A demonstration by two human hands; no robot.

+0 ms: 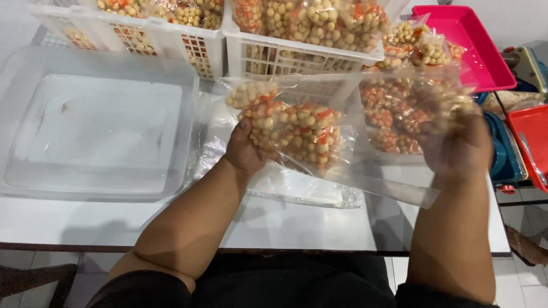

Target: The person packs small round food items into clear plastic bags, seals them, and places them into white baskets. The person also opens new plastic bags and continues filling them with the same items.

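Clear large bag (394, 171) spans both hands; behind it stand two white baskets (297, 54). Left hand (246, 149) grips several snack packets (297, 134); right hand (459, 145) clasps the bag's side.

Right hand (459, 145) blurred behind clear bag (399, 114); grip perhaps closed; baskets (297, 54) cut off.

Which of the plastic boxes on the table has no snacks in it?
The big clear tub at the left. It holds nothing, while both white baskets behind it are heaped with snack packets.
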